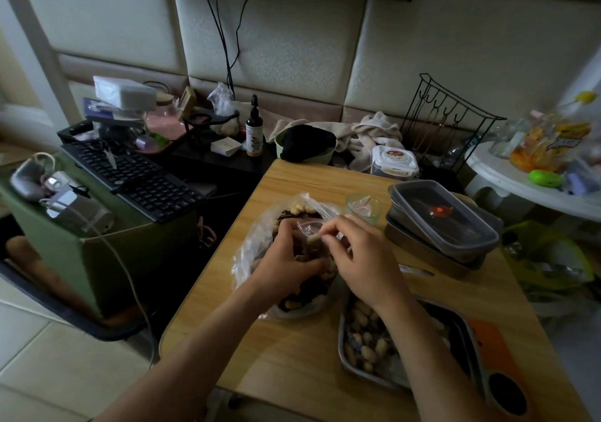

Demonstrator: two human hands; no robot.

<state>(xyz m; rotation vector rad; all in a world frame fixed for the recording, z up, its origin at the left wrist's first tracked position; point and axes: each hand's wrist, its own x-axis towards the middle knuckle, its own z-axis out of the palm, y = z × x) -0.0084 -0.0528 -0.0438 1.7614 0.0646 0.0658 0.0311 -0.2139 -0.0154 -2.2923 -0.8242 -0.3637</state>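
Note:
A peanut in its shell (313,238) is held between both hands above a bowl lined with a clear plastic bag (260,236), which holds peanuts and dark shells. My left hand (286,259) curls round the peanut's lower end. My right hand (354,252) pinches its upper end with fingertips. A metal tray (348,361) at the near right holds several unshelled peanuts; my right forearm crosses over it.
The wooden table (292,350) also carries stacked lidded containers (442,220), a small glass (362,207), a knife (416,271) and an orange mat (497,350). A keyboard (136,177) lies on a green box to the left. A white stool with snacks (533,174) stands at right.

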